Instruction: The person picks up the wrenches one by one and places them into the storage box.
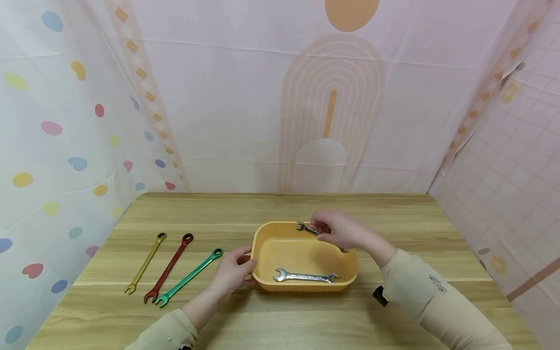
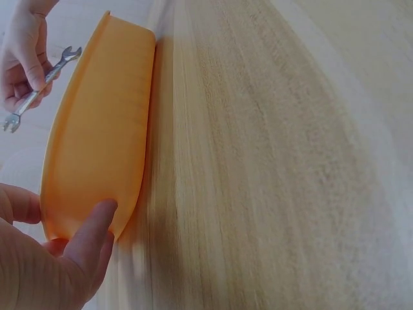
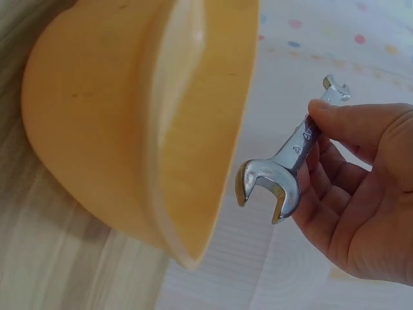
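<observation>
The right hand [image 1: 341, 231] pinches a silver, double open-ended metal wrench [image 3: 302, 143] between thumb and fingers, holding it raised at the bin's far right part. Below this grip sits a yellow-orange, rounded rectangular plastic bin [image 1: 297, 253]; inside it, on the side of the grip nearer the person, lies a second silver double open-ended wrench [image 1: 306, 277]. The left hand [image 1: 234, 270] grips the bin's left end, thumb at the rim, fingers against the outer wall. Left of that hold, slender gold [image 1: 145, 264], red [image 1: 168, 269] and green metal wrenches [image 1: 191, 277] lie on the wood-grain table [image 1: 306, 321].
</observation>
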